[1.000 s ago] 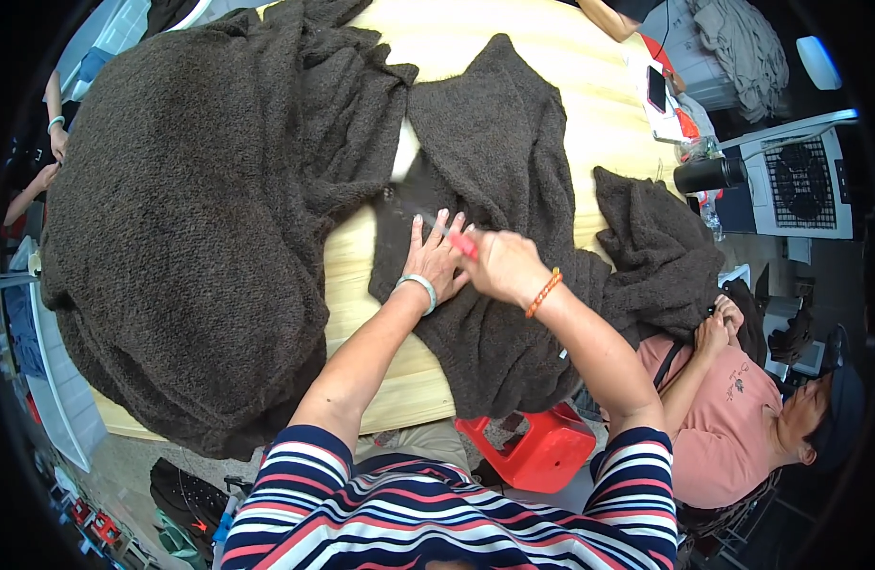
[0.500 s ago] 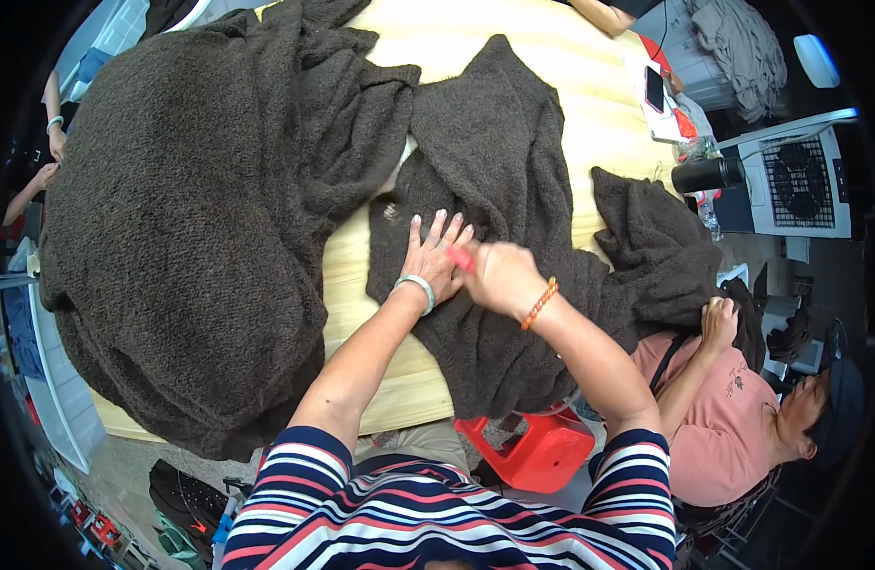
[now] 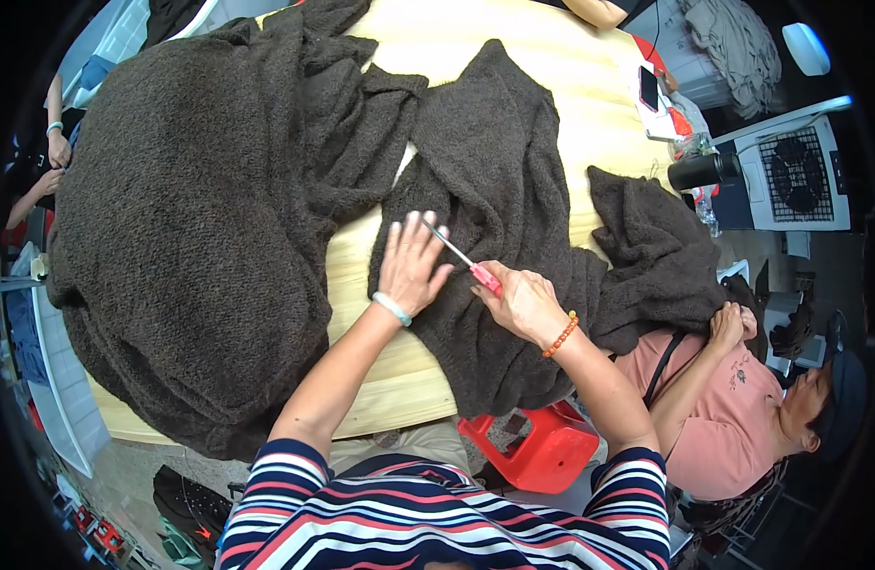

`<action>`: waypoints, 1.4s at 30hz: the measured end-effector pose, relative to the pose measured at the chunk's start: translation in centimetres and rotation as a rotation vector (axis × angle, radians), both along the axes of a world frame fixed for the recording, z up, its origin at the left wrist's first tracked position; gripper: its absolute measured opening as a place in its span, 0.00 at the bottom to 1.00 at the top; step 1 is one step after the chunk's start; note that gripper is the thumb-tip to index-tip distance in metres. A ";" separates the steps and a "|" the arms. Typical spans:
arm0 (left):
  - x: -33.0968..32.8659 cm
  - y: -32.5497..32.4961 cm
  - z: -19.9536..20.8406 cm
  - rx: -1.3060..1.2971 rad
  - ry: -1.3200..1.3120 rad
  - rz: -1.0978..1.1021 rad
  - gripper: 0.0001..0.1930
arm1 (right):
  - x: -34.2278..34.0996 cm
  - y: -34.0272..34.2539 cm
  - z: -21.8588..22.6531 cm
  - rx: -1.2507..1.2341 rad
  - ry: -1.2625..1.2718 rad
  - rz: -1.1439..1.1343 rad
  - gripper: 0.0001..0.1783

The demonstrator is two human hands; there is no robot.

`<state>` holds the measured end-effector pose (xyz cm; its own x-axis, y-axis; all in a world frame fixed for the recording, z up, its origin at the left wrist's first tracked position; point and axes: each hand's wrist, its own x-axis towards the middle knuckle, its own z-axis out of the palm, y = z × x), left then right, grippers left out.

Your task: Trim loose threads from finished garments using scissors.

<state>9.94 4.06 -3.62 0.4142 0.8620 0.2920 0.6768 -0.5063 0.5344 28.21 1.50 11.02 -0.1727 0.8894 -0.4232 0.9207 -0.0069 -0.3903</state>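
My left hand (image 3: 411,268) lies flat on a dark brown knitted garment (image 3: 494,133), fingers stretched out and thumb apart, holding nothing. In my right hand (image 3: 525,306) is a red-handled tool with a thin metal shaft (image 3: 461,255). Its handle is wrapped by the fingers, and the shaft points up and left, its end by my left fingertips. Whether the tip is a hook or a point is too small to tell. The garment spreads over the wooden table in loose folds.
A large heap of brown knit (image 3: 181,237) covers the table's left side. A co-worker in a pink shirt (image 3: 722,432) holds more brown knit (image 3: 651,247) at right. A black bottle (image 3: 699,171), a phone (image 3: 649,87) and a red stool (image 3: 551,446) are nearby. Other people's hands show at far left.
My right hand has moved down and right, off the back of my left hand, and the tool's shaft now shows. My left hand has shifted slightly left and down.
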 end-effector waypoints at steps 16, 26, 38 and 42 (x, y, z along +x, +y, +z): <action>-2.9 -0.6 -1.8 -0.088 0.268 0.067 0.30 | -2.3 2.3 -1.1 -0.031 -0.060 0.202 0.18; -1.8 4.5 -1.9 -0.008 0.154 0.236 0.33 | -1.3 3.3 -1.3 -0.030 -0.007 -0.030 0.17; -1.1 4.7 -3.2 -0.144 0.309 0.213 0.29 | -2.0 6.8 -3.6 0.074 -0.071 0.074 0.15; -1.3 4.8 -3.1 -0.121 0.317 0.209 0.30 | -2.4 7.2 -2.5 -0.003 -0.101 0.088 0.17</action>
<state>8.62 8.85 -6.76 0.2792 0.9578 0.0687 0.8996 -0.2859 0.3301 25.82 8.73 8.48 -0.2063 0.8715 -0.4449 0.9523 0.0744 -0.2959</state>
